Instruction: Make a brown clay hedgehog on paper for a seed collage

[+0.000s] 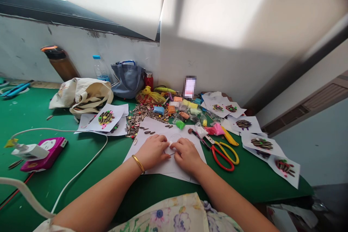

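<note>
My left hand (pixel 153 151), with a gold bangle (pixel 138 164) on its wrist, and my right hand (pixel 186 156) rest side by side on a white paper sheet (pixel 163 166) with faint pencil lines. Their fingertips meet around a small white piece (pixel 170 150), partly hidden by the fingers. A few black-and-white striped sunflower seeds (pixel 148 132) lie on the sheet just beyond my left hand. To the right of my right hand lie scissors with red and yellow handles (pixel 224 157).
A heap of sunflower seeds (pixel 144 117) and small bags of coloured clay (pixel 185 107) lie beyond the sheet. Seed-decorated papers (pixel 261 145) spread across the green table mat (pixel 81 174). A pink device (pixel 46 154), white cable (pixel 81 163), cloth bags (pixel 87 94) and bottles stand around.
</note>
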`<action>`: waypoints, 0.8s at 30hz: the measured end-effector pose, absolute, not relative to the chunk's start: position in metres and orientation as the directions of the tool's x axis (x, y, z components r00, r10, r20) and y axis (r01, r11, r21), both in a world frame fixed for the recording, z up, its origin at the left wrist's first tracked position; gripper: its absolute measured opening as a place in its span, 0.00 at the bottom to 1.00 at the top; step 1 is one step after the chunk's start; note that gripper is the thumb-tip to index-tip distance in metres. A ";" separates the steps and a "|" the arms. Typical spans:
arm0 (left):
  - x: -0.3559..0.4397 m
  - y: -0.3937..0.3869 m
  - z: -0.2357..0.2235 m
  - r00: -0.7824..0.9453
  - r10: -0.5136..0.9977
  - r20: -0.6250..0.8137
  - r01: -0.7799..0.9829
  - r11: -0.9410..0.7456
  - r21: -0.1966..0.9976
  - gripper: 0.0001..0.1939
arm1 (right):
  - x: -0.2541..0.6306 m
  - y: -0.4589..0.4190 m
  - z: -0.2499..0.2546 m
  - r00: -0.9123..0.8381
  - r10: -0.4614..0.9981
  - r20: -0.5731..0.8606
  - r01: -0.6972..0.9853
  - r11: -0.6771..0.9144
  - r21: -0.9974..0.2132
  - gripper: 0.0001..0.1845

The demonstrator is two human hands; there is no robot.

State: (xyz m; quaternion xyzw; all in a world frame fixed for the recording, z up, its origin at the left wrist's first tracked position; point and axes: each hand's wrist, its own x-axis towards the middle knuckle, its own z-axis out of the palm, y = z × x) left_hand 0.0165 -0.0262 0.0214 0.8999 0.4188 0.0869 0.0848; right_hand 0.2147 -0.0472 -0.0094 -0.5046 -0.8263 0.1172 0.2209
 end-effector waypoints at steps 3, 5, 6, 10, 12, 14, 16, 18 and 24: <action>0.017 -0.026 0.022 0.633 0.770 0.082 0.739 -0.633 0.232 0.16 | 0.214 -0.047 -0.010 -0.405 0.880 0.250 0.778 0.475 -0.411 0.17; 0.017 -0.026 0.022 0.632 0.770 0.079 0.739 -0.631 0.235 0.16 | 0.214 -0.047 -0.011 -0.408 0.878 0.251 0.777 0.479 -0.408 0.17; 0.017 -0.026 0.022 0.633 0.770 0.078 0.739 -0.631 0.236 0.16 | 0.214 -0.047 -0.012 -0.412 0.875 0.256 0.773 0.484 -0.411 0.17; 0.016 -0.026 0.022 0.635 0.768 0.082 0.736 -0.633 0.240 0.17 | 0.216 -0.044 -0.015 -0.381 0.872 0.306 0.739 0.487 -0.467 0.16; 0.016 -0.026 0.021 0.636 0.767 0.085 0.734 -0.636 0.238 0.17 | 0.217 -0.042 -0.017 -0.336 0.884 0.324 0.736 0.462 -0.496 0.16; 0.016 -0.026 0.021 0.638 0.765 0.088 0.733 -0.638 0.235 0.17 | 0.218 -0.041 -0.017 -0.316 0.891 0.326 0.738 0.447 -0.506 0.16; 0.016 -0.026 0.021 0.638 0.765 0.090 0.732 -0.639 0.235 0.18 | 0.218 -0.041 -0.017 -0.326 0.888 0.324 0.737 0.454 -0.502 0.17; 0.015 -0.026 0.021 0.640 0.763 0.091 0.731 -0.641 0.235 0.18 | 0.219 -0.042 -0.017 -0.346 0.880 0.325 0.732 0.470 -0.493 0.18; 0.016 -0.026 0.022 0.642 0.763 0.082 0.734 -0.641 0.223 0.18 | 0.219 -0.044 -0.017 -0.392 0.863 0.318 0.734 0.502 -0.458 0.20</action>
